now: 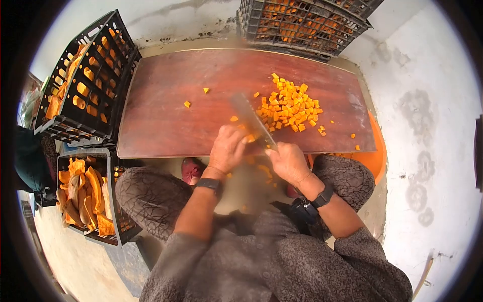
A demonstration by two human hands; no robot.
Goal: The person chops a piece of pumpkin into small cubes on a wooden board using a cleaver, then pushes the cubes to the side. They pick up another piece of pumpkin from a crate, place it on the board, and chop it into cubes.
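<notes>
My right hand (289, 163) is closed around the handle of a knife (251, 116), whose broad blade points away over the near edge of the board and is slightly blurred. Beside the blade, my left hand (227, 150) has its fingers curled against a small orange pumpkin piece (250, 138), partly hidden by the fingers and blade. Right of the knife lies a heap of diced pumpkin (292, 105). A few loose cubes (187, 104) are scattered to the left on the reddish wooden board (166, 121).
A black crate (83, 85) of pumpkin pieces stands at the left, with another crate (115, 216) of long pumpkin slices nearer me. More filled crates (307, 27) are stacked at the back. An orange basin (378, 146) sits under the board's right end, near the white wall (427, 100).
</notes>
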